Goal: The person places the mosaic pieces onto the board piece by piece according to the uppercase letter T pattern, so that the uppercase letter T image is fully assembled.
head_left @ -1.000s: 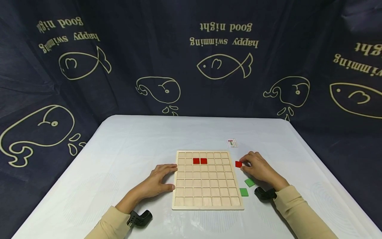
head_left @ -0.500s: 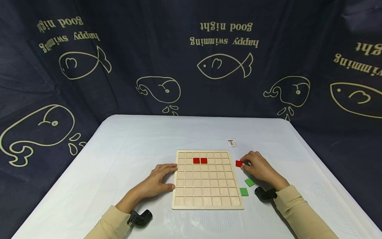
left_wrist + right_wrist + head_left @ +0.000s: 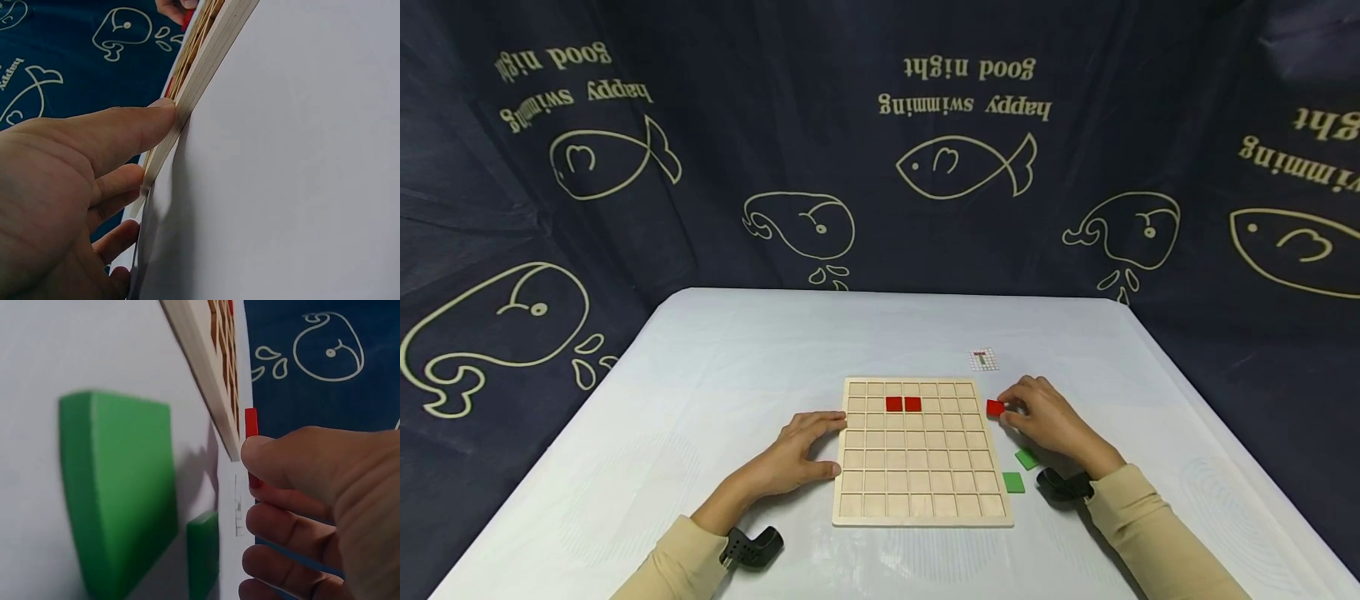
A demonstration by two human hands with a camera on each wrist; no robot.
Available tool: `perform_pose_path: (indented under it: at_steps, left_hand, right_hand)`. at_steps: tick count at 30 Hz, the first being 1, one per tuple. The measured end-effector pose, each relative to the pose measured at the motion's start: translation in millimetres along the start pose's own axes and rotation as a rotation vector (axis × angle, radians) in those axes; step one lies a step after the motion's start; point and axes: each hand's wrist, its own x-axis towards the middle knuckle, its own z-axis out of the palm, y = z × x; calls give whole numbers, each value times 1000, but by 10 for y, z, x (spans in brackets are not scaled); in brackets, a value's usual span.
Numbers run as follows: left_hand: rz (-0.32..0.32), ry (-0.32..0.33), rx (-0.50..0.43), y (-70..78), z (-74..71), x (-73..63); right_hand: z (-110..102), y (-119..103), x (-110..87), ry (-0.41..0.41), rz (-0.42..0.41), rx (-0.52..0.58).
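A wooden grid board [image 3: 917, 481] lies on the white table, with two red square tiles [image 3: 893, 404] side by side in its second row from the far edge. My left hand [image 3: 792, 454] rests against the board's left edge, thumb and fingers spread and touching the side. Just off the right edge, my right hand [image 3: 1043, 414] pinches a red square tile [image 3: 995, 408] between thumb and fingers. In the right wrist view that red tile [image 3: 251, 419] is seen edge-on, raised above the table. Two green square tiles [image 3: 1013, 482] [image 3: 1027, 458] lie beside the board, below the right hand.
A small printed pattern card [image 3: 982, 359] with a red and green T shape lies beyond the board's far right corner. Black wrist cameras [image 3: 756, 549] sit under both wrists. A dark cloth [image 3: 880, 242] with fish and whale drawings hangs behind the table.
My right hand has shifted slightly left with the red tile, toward the board's right edge. The left hand and the board have stayed put.
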Motion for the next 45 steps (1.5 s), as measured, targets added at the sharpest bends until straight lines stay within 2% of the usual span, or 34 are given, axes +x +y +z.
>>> perform_pose_path:
  at_steps: [17, 23, 34, 45]
  left_hand:
    - [-3, 0, -4, 14, -2, -6]
    - [-5, 1, -4, 11, 2, -7]
    - [-7, 0, -3, 25, -1, -11]
    - [-9, 1, -5, 17, -1, -10]
  right_hand:
    - [-28, -142, 12, 40, -98, -7]
    - [-27, -210, 35, 61, -159, 1]
    - [-28, -327, 96, 34, -205, -9]
    - [-16, -491, 177, -4, -215, 9]
